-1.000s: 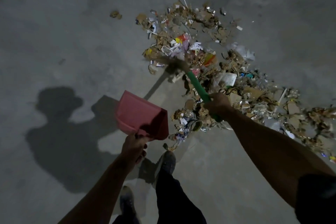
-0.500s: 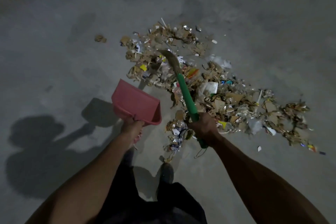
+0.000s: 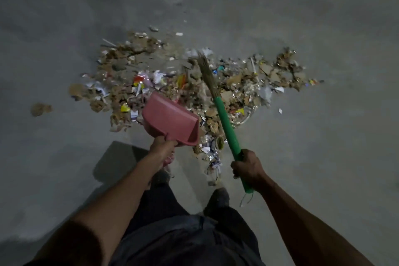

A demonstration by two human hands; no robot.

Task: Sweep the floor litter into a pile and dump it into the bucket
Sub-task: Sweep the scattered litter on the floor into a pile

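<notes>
A wide pile of litter, made of cardboard scraps, paper and foil wrappers, spreads across the grey concrete floor in front of me. My left hand grips the handle of a pink dustpan, held tilted above the pile's near edge. My right hand holds the green handle of a short broom. Its straw bristles reach into the middle of the pile. The bucket is out of view.
A stray brown scrap lies apart on the floor to the left of the pile. A few small bits sit beyond its far edge. My shoes stand just behind the pile's near tail, which trails toward my feet.
I have stepped around, so the pile now lies straight ahead. The dustpan moved up over the pile's near edge. The broom swung right, its bristles now in the pile's middle.
</notes>
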